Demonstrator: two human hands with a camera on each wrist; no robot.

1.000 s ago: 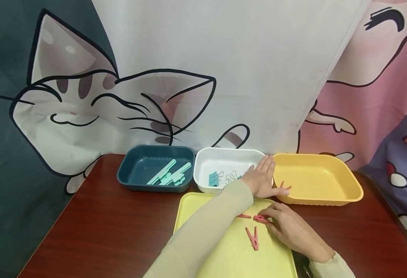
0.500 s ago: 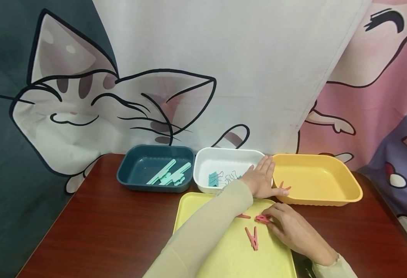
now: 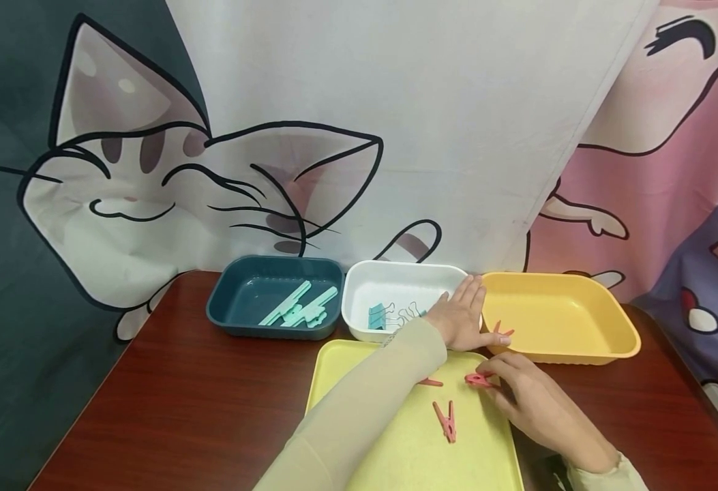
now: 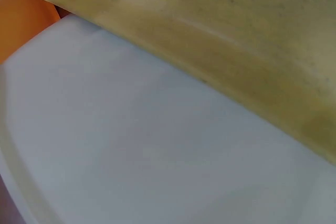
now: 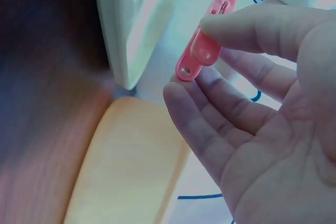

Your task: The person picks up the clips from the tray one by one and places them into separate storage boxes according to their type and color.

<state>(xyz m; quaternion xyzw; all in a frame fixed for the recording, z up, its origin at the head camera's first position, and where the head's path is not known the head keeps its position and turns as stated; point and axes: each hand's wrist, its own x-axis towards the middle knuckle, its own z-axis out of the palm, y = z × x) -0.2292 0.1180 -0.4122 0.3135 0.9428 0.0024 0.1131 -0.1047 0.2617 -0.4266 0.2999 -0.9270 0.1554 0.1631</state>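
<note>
My right hand [image 3: 533, 399] pinches a pink clothespin [image 3: 480, 380] between thumb and fingertips, above the right edge of the yellow tray [image 3: 395, 457]. Up close in the right wrist view, the clothespin [image 5: 202, 40] shows its metal spring. My left hand [image 3: 459, 320] lies with straight fingers across the adjoining rims of the white bin [image 3: 359, 286] and the yellow bin [image 3: 567, 307]. Another pink clothespin [image 3: 446, 423] sits on the tray, and one more [image 3: 432, 382] is partly hidden by the left sleeve. A clothespin [image 3: 502, 330] lies inside the yellow bin near my left thumb.
A dark teal bin [image 3: 236, 320] at left contains mint-green clips [image 3: 297, 310]. Blue binder clips [image 3: 378, 316] lie in the white bin. All three bins stand in a row behind the tray on a brown table [image 3: 168, 409], before a cartoon-printed curtain [image 3: 469, 136].
My right hand has shifted right and slightly away from me, carrying the pinched clothespin toward the tray's right edge. My left hand stays in place.
</note>
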